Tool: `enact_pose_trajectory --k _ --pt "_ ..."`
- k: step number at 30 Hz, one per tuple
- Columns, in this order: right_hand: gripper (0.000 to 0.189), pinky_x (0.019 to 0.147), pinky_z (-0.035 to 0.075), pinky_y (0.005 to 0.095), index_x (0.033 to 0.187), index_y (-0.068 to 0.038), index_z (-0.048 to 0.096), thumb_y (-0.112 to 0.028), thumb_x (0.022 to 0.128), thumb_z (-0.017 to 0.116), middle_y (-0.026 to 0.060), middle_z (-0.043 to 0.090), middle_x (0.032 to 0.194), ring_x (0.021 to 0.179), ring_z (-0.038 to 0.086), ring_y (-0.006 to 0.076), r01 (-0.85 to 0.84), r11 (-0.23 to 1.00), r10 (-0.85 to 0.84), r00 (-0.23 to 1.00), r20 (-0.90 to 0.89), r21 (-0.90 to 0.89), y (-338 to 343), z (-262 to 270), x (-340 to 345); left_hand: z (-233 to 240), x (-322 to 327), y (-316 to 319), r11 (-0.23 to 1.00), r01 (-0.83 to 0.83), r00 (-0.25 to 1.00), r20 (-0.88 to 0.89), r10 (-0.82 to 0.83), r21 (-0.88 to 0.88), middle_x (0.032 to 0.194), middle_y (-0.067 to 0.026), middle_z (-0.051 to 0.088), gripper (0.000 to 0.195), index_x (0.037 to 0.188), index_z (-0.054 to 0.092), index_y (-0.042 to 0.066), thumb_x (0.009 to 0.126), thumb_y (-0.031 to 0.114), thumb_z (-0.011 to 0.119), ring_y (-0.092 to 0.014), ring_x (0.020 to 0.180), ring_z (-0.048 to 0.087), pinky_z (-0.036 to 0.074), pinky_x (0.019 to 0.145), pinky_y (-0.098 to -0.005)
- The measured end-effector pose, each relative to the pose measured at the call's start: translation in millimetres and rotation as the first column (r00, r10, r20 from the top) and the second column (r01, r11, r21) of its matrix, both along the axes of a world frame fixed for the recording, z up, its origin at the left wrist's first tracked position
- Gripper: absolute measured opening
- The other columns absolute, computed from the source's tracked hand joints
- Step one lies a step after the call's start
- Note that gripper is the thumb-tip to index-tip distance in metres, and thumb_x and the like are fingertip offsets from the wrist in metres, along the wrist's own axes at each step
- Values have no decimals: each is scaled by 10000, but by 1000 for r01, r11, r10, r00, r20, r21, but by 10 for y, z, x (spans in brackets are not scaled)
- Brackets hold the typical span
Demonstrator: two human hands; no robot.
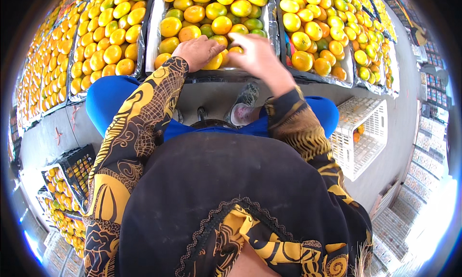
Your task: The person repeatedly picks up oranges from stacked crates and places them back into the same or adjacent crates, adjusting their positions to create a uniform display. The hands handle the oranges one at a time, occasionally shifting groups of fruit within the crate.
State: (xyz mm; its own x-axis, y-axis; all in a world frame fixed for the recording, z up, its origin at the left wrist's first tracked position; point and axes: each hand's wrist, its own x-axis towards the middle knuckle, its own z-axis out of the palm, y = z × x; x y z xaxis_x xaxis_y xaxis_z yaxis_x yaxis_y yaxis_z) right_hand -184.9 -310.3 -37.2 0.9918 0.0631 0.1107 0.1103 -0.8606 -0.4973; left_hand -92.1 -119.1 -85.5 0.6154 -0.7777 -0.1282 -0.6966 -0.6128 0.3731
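Straight ahead of me, a lined crate (pixel 153 42) is filled with orange, yellow and green citrus fruit (pixel 194 14). My left hand (pixel 199 52) lies over the fruit at the crate's near side, palm down; whether its fingers grip one is hidden. Just right of it, my right hand (pixel 254 54) is blurred, held above the near right corner of the same crate. Its thumb and fingers are near a yellow-orange fruit (pixel 236 50), and I cannot tell if they touch it. Patterned black and yellow sleeves cover both arms.
More citrus crates stand beside this one, to the left (pixel 104 35) and right (pixel 314 35). A white plastic crate (pixel 368 139) with a few fruits lies on the floor at right. Stacked fruit crates (pixel 68 183) stand at lower left. My blue-clad knees are close to the crates' near edge.
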Motion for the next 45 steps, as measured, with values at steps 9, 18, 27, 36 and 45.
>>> enact_pose_trajectory --k 9,18,27,36,45 --pt "472 870 517 416 1179 -71 648 -343 802 731 179 601 1073 1024 618 360 -249 953 195 939 -282 -170 -413 -151 -80 -20 -72 -43 998 -40 995 88 43 -39 975 -116 627 445 1049 617 128 1024 500 373 -314 969 630 505 840 -444" --pt "442 834 549 282 1328 -35 559 -166 930 698 51 609 1209 1045 612 145 157 656 83 957 -277 739 -490 -96 -63 -12 -85 -30 998 -49 996 74 53 -49 979 -123 620 399 1037 616 128 1027 453 386 -316 967 630 508 831 -445" --pt "439 862 500 294 1087 12 629 -267 797 806 72 654 1027 957 600 138 311 756 -64 911 -407 576 -153 -315 -115 -82 -66 -20 985 -42 993 101 59 -167 925 -119 619 358 980 630 122 1017 409 419 -326 888 647 524 775 -443" --pt "337 812 526 330 749 -75 567 -157 653 880 119 669 1072 959 660 249 -50 897 -84 957 279 439 -346 -168 -35 -33 -47 -40 991 -57 998 16 59 -119 949 -130 697 408 973 648 114 1018 421 383 -342 928 658 518 803 -494" --pt "373 772 548 314 1013 -35 714 -315 795 828 104 699 994 908 676 177 455 891 -422 837 349 -11 -1815 355 -130 6 -61 -58 993 -55 998 24 58 -105 909 -133 699 415 954 629 114 1023 435 374 -353 862 662 520 765 -500"
